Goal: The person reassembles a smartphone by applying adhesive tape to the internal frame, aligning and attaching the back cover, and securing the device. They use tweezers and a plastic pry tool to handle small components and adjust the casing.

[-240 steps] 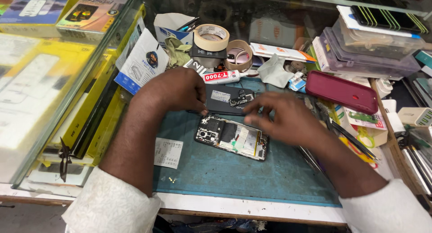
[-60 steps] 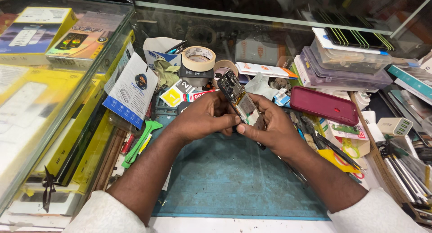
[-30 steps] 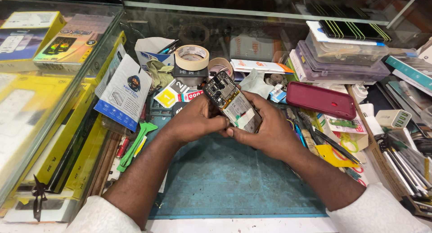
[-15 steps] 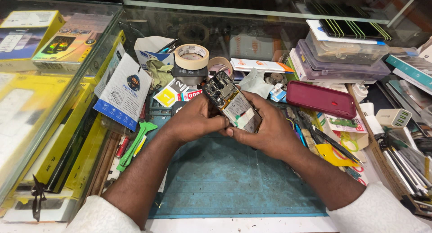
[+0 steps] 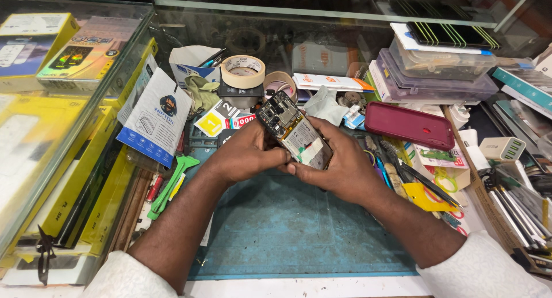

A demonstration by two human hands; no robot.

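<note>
Both my hands hold an opened smartphone (image 5: pixel 293 131) up above the blue-green work mat (image 5: pixel 287 229). The phone's back is off, so its circuit boards and battery face me, and it is tilted with its top end toward the upper left. My left hand (image 5: pixel 244 154) grips its left edge with the thumb near the lower part. My right hand (image 5: pixel 339 168) cradles the lower right end, thumb against the phone's bottom.
A dark red phone case (image 5: pixel 409 125) lies right of my hands. Masking tape rolls (image 5: pixel 243 71), a white cloth (image 5: pixel 325 105) and stacked plastic boxes (image 5: pixel 431 73) sit behind. A green pry tool (image 5: pixel 169 186) lies left; tools and a yellow card (image 5: pixel 425 197) crowd the right. Glass case (image 5: pixel 75 102) on the left.
The phone went from lying on the mat to being lifted in both hands. Over the last second it has stayed almost still, tilted the same way.
</note>
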